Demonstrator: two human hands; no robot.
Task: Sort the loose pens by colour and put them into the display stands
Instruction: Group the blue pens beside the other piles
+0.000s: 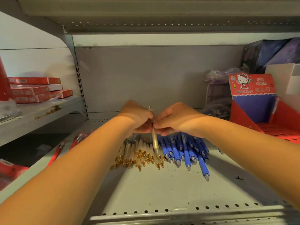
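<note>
My left hand and my right hand meet over the middle of the shelf. Both pinch one clear pen, which points down and toward me, blurred. Below them lies a pile of clear pens with gold tips. Right beside it sits a pile of blue pens, tips toward me. A few red pens lie at the left, partly behind my left forearm. A red cardboard display stand with a cartoon cat header stands at the right; its tray looks empty.
Red flat boxes are stacked on a neighbouring shelf at the left. Purple wrapped goods and a dark bag sit at the back right. The white metal shelf has a perforated front edge. More red packs lie at the lower left.
</note>
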